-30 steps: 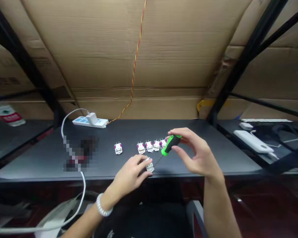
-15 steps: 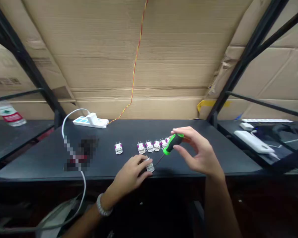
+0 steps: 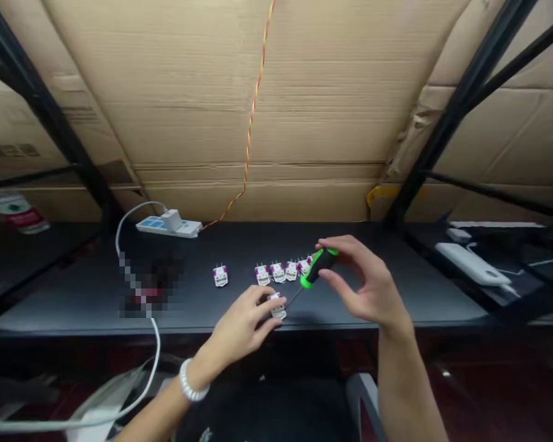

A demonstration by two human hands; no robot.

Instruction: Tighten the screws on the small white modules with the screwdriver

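Note:
My right hand (image 3: 366,285) pinches the black and green handle of a small screwdriver (image 3: 317,267), whose thin shaft slants down left to a small white connector block (image 3: 278,307). My left hand (image 3: 243,322), with a bead bracelet at the wrist, holds that block down near the front edge of the black table (image 3: 239,245). Behind it, a row of several white and purple blocks (image 3: 278,272) stands on the table, and one more block (image 3: 220,275) stands apart to the left.
A white power strip (image 3: 168,226) with a plugged charger lies at the back left; its white cable (image 3: 153,344) runs off the front edge. A red and yellow wire (image 3: 251,123) hangs along the cardboard wall. Black frame bars flank the table. White devices (image 3: 465,261) lie at right.
Both hands stay nearly in place; the screwdriver handle has shifted slightly between my right fingers. The view has wobbled a little.

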